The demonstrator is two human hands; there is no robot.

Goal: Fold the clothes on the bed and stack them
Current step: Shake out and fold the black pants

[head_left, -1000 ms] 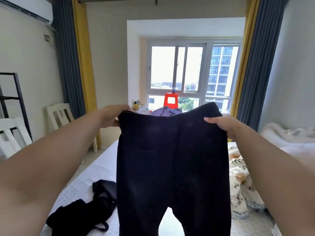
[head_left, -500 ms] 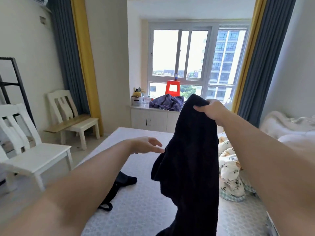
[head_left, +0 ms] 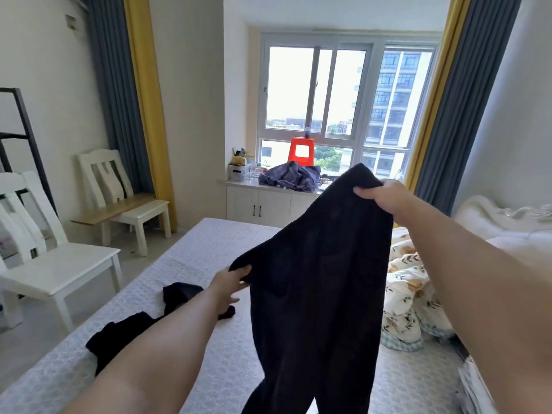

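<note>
while the right hand (head_left: 383,197) grips the top of the dark pants (head_left: 316,279) up high, the left hand (head_left: 230,283) pinches their lower left edge. the pants hang over the bed (head_left: 191,252). more dark clothes (head_left: 176,297) lie on the bed by the left arm.

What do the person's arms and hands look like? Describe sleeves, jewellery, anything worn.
Both forearms are bare up to the frame edge: no sleeves show. The left hand and right hand wear no gloves, and no watch, bracelet or ring is visible on the wrists or on the fingers that show.
</note>
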